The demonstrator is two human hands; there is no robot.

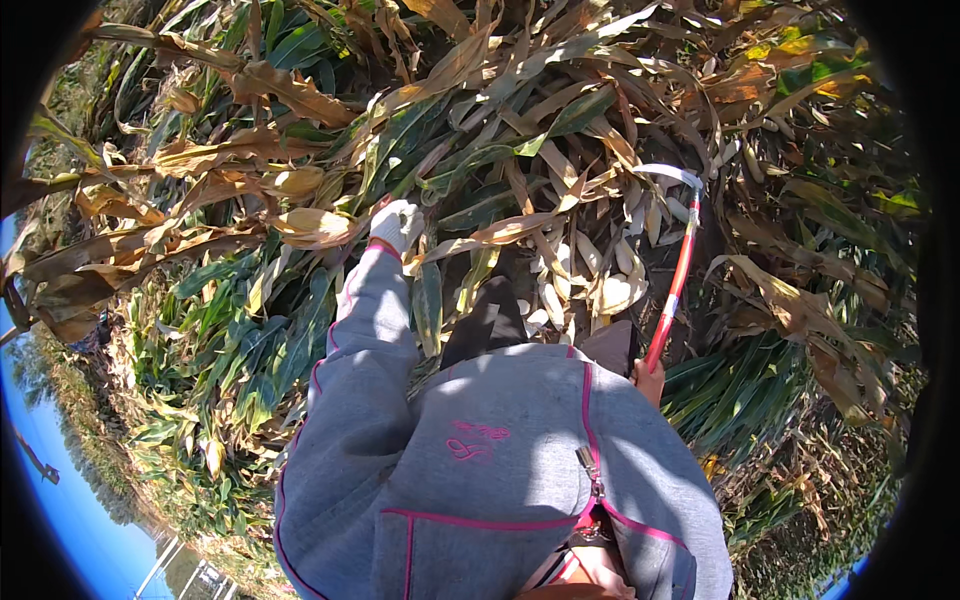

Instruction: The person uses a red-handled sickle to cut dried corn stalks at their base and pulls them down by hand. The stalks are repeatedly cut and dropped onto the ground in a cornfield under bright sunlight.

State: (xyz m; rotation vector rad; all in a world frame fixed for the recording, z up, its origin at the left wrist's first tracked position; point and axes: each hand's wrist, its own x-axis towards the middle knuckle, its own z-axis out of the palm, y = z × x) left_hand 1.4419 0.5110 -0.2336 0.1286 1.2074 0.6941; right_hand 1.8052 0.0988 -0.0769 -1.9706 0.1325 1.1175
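My left hand (397, 225), in a white knit glove, is closed around a corn stalk just right of a husked ear of corn (313, 227). The stalk lies partly under long leaves. At the right, my right hand (649, 379) is bare and grips the lower end of a sickle's red handle (676, 277). Its curved metal blade (670, 172) is at the far end, over dry leaves and pale husks, pointing left. Most of my right hand is hidden by my grey sleeve.
Pale corn husks or ears (619, 289) lie in front of my feet. Cut stalks and dry leaves (802, 300) cover the ground at the right. Standing corn stalks with brown leaves (202, 165) reach in from the left. Green leaves (289, 371) are beside my left arm.
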